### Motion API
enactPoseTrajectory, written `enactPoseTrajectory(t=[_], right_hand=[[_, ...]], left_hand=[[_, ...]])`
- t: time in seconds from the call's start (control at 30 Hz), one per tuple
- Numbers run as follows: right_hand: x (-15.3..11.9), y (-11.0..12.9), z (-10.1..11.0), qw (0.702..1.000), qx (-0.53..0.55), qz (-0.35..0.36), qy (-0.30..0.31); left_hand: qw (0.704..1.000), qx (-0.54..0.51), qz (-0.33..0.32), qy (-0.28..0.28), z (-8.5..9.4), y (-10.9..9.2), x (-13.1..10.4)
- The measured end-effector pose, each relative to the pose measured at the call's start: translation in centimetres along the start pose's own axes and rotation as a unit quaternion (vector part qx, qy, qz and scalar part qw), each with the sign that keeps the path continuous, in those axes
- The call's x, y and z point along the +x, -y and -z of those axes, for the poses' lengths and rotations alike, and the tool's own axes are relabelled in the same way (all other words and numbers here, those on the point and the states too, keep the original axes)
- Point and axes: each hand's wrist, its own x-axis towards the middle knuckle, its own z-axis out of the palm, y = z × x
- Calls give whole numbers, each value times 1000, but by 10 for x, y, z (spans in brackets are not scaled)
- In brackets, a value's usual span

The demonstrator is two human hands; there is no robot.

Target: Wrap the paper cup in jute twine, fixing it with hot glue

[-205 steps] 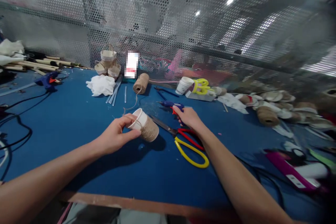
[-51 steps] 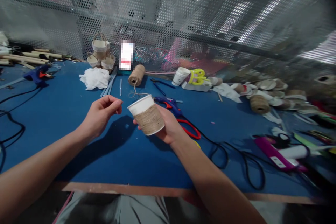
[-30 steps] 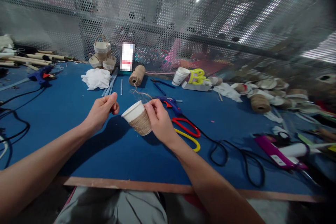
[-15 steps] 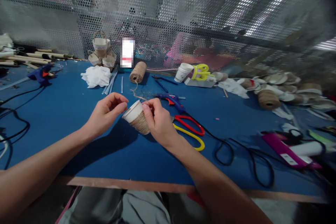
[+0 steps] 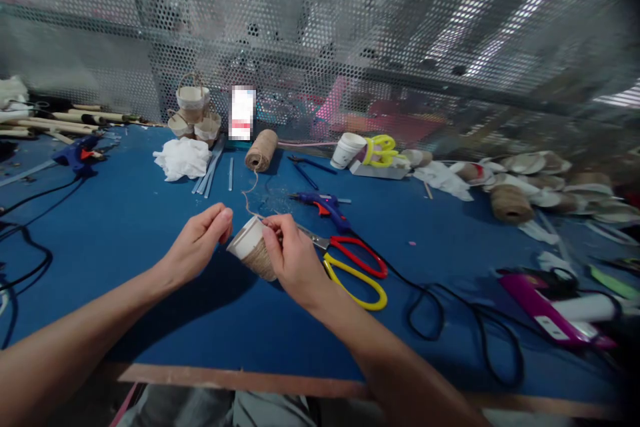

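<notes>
A white paper cup (image 5: 249, 237), its lower part wound with brown twine (image 5: 261, 261), is tilted with its mouth toward the left. My right hand (image 5: 293, 250) grips its upper right side, thumb on the near wall. A loose strand runs from the rim area back to a twine spool (image 5: 261, 150). Just left of the mouth, apart from the cup, my left hand (image 5: 203, 240) is closed, thumb over curled fingers; anything inside is hidden. Beyond my right hand lie scissors (image 5: 357, 257) with one red and one yellow handle, and a blue glue gun (image 5: 323, 205).
Toward the back stand a stack of twine-covered cups (image 5: 193, 110), a white cloth (image 5: 182, 160), glue sticks (image 5: 206, 173), pliers (image 5: 310, 167) and a printed paper cup (image 5: 347, 150). A magenta device (image 5: 545, 313) and black cable (image 5: 425, 333) occupy the right. Another glue gun (image 5: 77, 155) is at left.
My left hand's fingers have drawn together into a closed shape. The cup and both hands sit lower in the picture, partly because the view has tipped up.
</notes>
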Motion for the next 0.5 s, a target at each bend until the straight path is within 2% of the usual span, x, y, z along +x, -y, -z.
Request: enactPoseTrajectory(t=[0.07,0.2,0.27,0.5], right_hand=[[-1,2,0,1000,-2,4,-10],[-3,6,-2,999,-30,32,-31],[-4,8,-3,996,-57,50,-37],[-5,13,-8,984,-119,115,-60]], left_hand=[[1000,2,5,19,-1,0,-1],[992,-23,40,114,-4,-1,-7],[987,-44,62,139,-6,-2,-10],[984,-111,84,112,-11,1,-14]])
